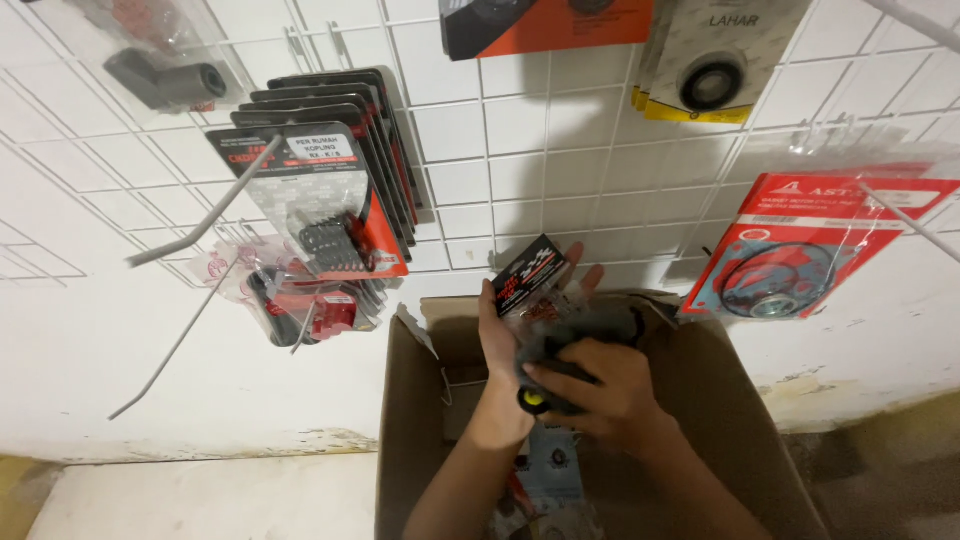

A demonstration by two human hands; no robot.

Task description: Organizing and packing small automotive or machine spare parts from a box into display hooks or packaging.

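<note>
Two hands hold one packaged dark part over an open cardboard box.

The left hand [515, 330] has its fingers spread behind the black-and-red header card of the packet [530, 275], while the right hand [600, 385] is clamped around its dark body with a yellow end. The cardboard box [740, 400] is cut off at the near edge, its contents blurred. On the far wire grid [500, 150] hang one stack of about five carded packs [330, 190] at left and one red gasket packet [800, 250] at right.
</note>
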